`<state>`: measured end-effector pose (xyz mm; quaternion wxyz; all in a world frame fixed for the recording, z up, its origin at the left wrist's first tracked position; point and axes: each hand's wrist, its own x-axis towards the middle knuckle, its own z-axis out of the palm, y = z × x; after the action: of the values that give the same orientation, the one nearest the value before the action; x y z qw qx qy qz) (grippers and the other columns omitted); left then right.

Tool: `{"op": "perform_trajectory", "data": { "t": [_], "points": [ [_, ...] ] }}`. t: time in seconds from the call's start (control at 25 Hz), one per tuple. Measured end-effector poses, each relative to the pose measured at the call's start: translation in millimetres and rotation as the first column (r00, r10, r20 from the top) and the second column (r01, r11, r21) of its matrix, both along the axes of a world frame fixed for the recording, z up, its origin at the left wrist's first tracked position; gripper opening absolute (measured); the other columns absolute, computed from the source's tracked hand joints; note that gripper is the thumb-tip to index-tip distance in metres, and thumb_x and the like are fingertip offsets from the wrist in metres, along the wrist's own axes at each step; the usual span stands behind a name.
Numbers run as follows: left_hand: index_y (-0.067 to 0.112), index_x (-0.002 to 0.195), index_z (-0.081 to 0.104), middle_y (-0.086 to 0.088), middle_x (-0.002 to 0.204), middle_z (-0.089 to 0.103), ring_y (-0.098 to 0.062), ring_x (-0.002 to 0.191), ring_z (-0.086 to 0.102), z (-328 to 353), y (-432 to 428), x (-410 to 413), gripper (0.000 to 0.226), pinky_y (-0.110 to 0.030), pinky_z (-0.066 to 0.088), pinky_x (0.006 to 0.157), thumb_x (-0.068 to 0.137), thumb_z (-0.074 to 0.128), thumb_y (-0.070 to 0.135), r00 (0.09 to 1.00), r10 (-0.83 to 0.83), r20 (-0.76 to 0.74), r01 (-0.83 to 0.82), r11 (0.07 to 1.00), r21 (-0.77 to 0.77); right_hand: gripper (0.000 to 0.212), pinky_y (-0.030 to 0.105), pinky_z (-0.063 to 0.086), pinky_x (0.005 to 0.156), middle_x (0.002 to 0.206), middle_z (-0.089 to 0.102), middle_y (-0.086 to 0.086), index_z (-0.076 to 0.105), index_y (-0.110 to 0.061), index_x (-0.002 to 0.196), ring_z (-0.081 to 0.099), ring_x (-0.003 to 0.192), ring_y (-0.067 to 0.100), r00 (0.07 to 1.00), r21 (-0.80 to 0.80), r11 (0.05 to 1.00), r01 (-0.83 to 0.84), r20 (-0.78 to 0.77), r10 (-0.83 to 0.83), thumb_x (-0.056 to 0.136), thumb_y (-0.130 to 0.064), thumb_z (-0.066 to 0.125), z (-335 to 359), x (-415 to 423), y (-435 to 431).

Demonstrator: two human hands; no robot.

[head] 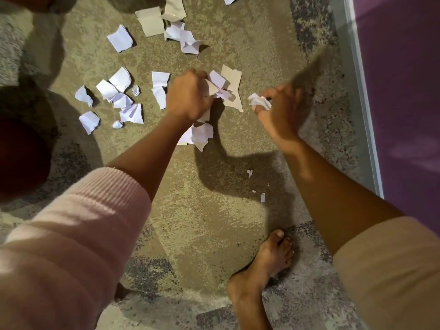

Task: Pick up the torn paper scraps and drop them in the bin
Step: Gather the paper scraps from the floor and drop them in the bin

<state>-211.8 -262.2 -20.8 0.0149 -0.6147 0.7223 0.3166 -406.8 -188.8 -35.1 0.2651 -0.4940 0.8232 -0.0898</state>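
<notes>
Torn white and tan paper scraps lie spread over the beige carpet [214, 210]. My left hand [188, 96] is closed on a bunch of scraps [221, 88] at the middle of the frame. To its right, my right hand [281, 108] pinches a small crumpled white scrap [259, 101]. Several loose scraps [119, 96] lie left of my left hand, and more [181, 35] lie farther away. One white scrap [202, 134] shows under my left wrist. Tiny bits [262, 197] lie near my right forearm. A dark round shape [21, 158] at the left edge may be the bin; I cannot tell.
My bare foot [264, 265] stands on the carpet at the lower middle. A pale baseboard [359, 96] and a purple wall [404, 79] run along the right. Deep shadows cover the upper left and left of the floor.
</notes>
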Motion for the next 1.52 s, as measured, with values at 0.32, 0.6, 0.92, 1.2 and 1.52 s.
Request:
{"op": "perform_trajectory", "data": {
  "t": [0.32,0.6,0.92,1.2,1.52],
  "points": [
    [0.018,0.119,0.064,-0.015,0.122,0.056,-0.039,0.110,0.054,10.2,30.5,45.4,0.049,-0.043,0.047,0.091,0.080,0.072,0.047,0.995,-0.070,0.078,0.059,0.990,0.128,0.010,0.057,0.030,0.108,0.160,0.010,-0.004,0.072,-0.025,0.088,0.010,0.143,0.036,0.814,0.244,0.788,-0.565,0.011,0.580,0.079,-0.030,0.072,6.2,42.8,-41.8],
    [0.022,0.135,0.039,-0.013,0.143,0.029,-0.040,0.124,0.035,0.6,66.9,48.9,0.090,-0.048,0.048,0.088,0.061,0.085,0.047,0.990,-0.031,0.138,0.004,0.981,0.192,0.026,0.054,0.035,0.105,0.154,0.025,-0.001,0.064,-0.024,0.097,0.022,0.136,0.033,0.786,0.170,0.767,-0.618,0.111,0.608,0.073,-0.028,0.071,3.7,65.9,-25.9],
    [0.028,0.154,0.012,-0.018,0.140,0.032,-0.040,0.118,0.039,-7.8,63.5,52.2,0.109,-0.049,0.055,0.080,0.070,0.081,0.028,0.971,-0.100,0.218,0.075,0.990,0.120,0.123,0.054,0.032,0.106,0.157,0.011,0.012,0.012,-0.028,0.150,0.019,0.137,0.037,0.795,0.291,0.760,-0.581,0.001,0.607,0.053,-0.048,0.086,2.4,104.6,-10.8],
    [0.018,0.130,0.047,-0.019,0.126,0.044,-0.041,0.115,0.044,-10.8,78.7,66.9,0.055,-0.047,0.049,0.081,0.080,0.069,0.018,0.978,-0.128,0.167,0.120,0.991,0.055,0.061,0.043,0.047,0.092,0.130,0.034,0.013,0.047,-0.025,0.121,0.034,0.120,0.033,0.857,0.178,0.847,-0.502,-0.030,0.514,0.069,-0.017,0.078,-1.8,128.6,15.2],
    [0.020,0.105,0.068,-0.010,0.106,0.052,-0.030,0.099,0.054,-7.8,92.3,80.9,0.025,-0.027,0.040,0.073,0.081,0.071,0.012,0.982,0.180,-0.055,-0.177,0.983,0.058,0.023,0.029,0.046,0.080,0.113,0.049,0.014,0.063,-0.010,0.100,0.054,0.097,0.029,0.950,0.131,0.942,-0.309,0.101,0.297,0.082,0.003,0.059,-2.5,104.8,33.1]
  ]
}}
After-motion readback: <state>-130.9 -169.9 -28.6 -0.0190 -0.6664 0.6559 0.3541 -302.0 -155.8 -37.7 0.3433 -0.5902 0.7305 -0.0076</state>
